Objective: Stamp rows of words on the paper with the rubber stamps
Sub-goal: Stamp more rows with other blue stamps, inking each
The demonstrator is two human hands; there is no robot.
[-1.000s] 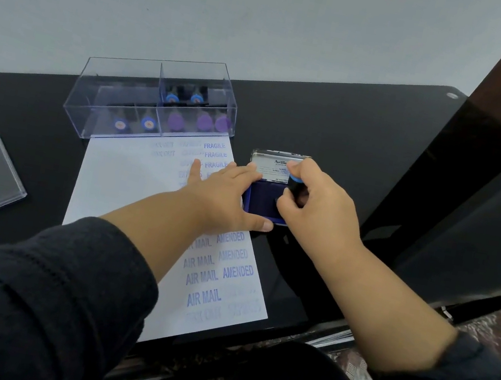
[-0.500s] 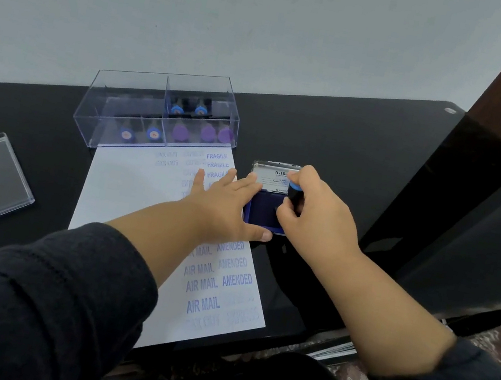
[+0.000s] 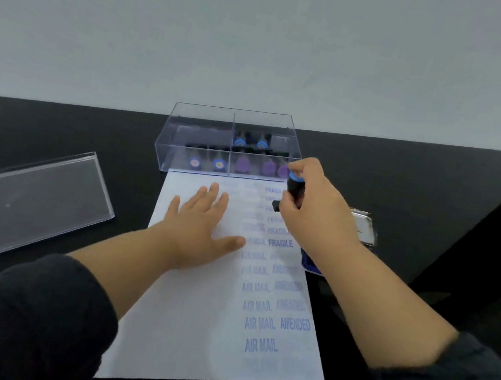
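**Inked stamp poised over the top of the sheet**

At the far left, a clear flat plastic lid lies on the glossy black desk, well apart from the work. Next comes the white sheet of paper, with the left hand pressed flat on its bare upper-left part, fingers straight and spread, thumb pointing toward the printed columns. Behind the sheet's far edge stands a clear plastic compartment box holding the other blue- and purple-capped rubber stamps. To the right of the flat hand run blue columns of words: AIR MAIL lower down, AMENDED beside it, FRAGILE above.

The right hand holds a black-bodied, blue-capped rubber stamp, fingers curled round its barrel, near the top of the FRAGILE column. Whether its face touches the paper cannot be told; the frame is blurred there. Just beyond that hand, at the sheet's right edge, sits the open blue ink pad in its metal tin, partly hidden.

The step in hand looks like placing another print. The next move calls for squaring the stamp with the existing column, pressing straight down, and lifting cleanly so the word does not smear.
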